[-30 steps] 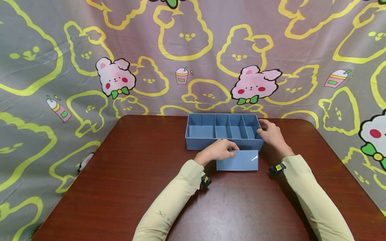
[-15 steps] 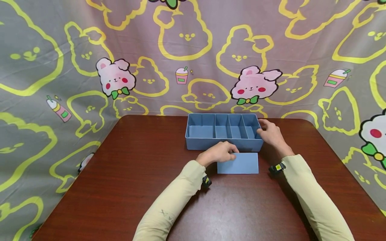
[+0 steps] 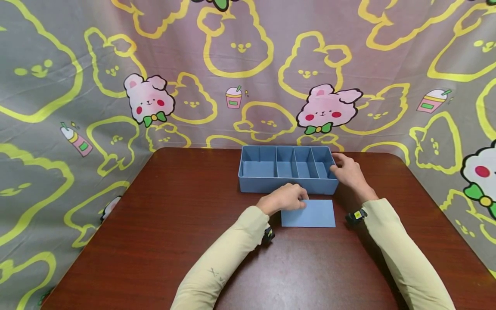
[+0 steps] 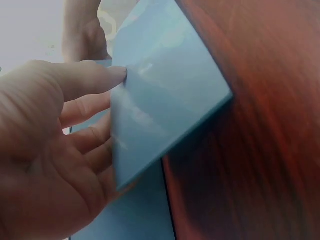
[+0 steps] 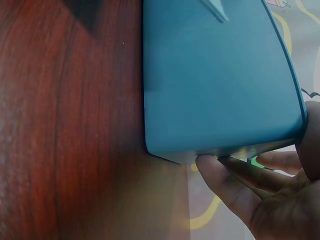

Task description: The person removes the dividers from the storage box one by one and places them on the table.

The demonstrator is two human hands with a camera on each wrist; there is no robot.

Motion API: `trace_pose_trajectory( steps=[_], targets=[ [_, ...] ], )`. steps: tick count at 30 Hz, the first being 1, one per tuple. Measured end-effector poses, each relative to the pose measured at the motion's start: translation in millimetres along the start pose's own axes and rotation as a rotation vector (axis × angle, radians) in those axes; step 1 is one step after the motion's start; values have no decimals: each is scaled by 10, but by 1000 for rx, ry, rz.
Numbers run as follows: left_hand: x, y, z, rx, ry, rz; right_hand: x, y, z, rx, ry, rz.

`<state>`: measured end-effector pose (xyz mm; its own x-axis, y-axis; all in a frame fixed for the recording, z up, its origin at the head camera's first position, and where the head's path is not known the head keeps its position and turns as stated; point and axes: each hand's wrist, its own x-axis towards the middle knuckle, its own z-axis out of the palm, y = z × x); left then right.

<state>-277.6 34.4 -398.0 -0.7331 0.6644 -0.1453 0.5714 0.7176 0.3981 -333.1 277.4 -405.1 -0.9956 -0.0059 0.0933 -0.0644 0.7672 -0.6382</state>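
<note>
My left hand (image 3: 284,199) pinches a flat blue rectangular panel (image 3: 315,214) by its far edge, thumb on the face turned to me. In the left wrist view the panel (image 4: 165,95) slants out from between thumb and fingers. Just behind it stands a long blue compartment box (image 3: 255,185), whose dividers mark off one wide section and several narrow ones. My right hand (image 3: 348,172) grips the box's right end at the rim. The right wrist view has the thumb up at the rim, with fingertips (image 5: 210,165) along the end of the box wall (image 5: 220,85).
A dark reddish-brown wooden table (image 3: 186,206) carries the box near its far edge. Behind and to both sides hangs a patterned curtain (image 3: 248,77) with yellow outlines and cartoon rabbits. Each wrist wears a small black camera.
The left hand has drawn the panel slightly toward me and to the right, away from the box's front. The right hand and the box have stayed put.
</note>
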Motion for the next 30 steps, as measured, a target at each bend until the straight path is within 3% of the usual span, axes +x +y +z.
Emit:
trace_pose_trajectory(
  steps=[17,30],
  targets=[
    [11,137,32,130,-27,-39,11,-27,-9,-1,-8,-14],
    [15,240,105,146,-65,-69,-7,-3,-7,4,-2,1]
  ],
)
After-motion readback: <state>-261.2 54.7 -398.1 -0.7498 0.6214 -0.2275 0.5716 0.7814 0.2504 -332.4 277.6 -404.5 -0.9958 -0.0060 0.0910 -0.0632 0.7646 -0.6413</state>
